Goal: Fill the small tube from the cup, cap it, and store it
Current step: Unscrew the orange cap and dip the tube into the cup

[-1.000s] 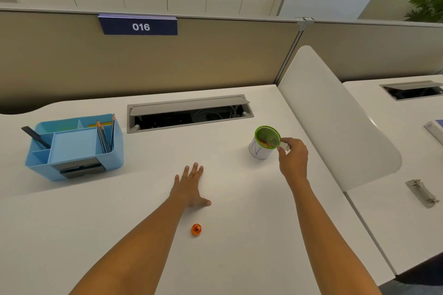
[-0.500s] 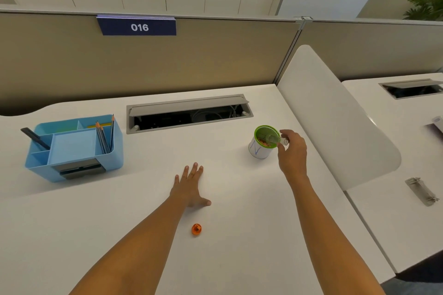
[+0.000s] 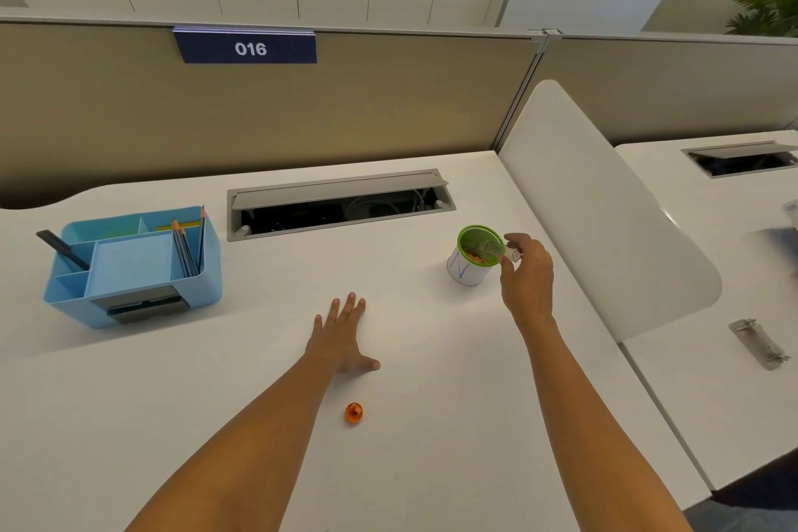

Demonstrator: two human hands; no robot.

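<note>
Small clear plastic tube [image 3: 495, 248] lies nearly horizontal across the mouth of the white paper cup with a green rim [image 3: 474, 257], long axis running left to right, one end dipped inside the rim over orange bits at the cup's bottom, the other end pinched at the right. Which end is the open one cannot be told. Right hand [image 3: 527, 272] sits just right of the cup, wrist bent, thumb and forefinger closed on the tube's outer end, the other fingers curled loosely behind. The forearm runs up from the lower right. Left hand [image 3: 341, 335] rests palm down on the white desk [image 3: 172, 402], well apart from the cup, fingers extended and close together, thumb spread to the right, holding nothing. Small orange cap [image 3: 354, 413] lies on the desk near the left thumb, on the near side, not touching it. Light blue plastic desk organiser [image 3: 134, 268] stands at far left with pencils [image 3: 188, 244] upright in a rear compartment.
</note>
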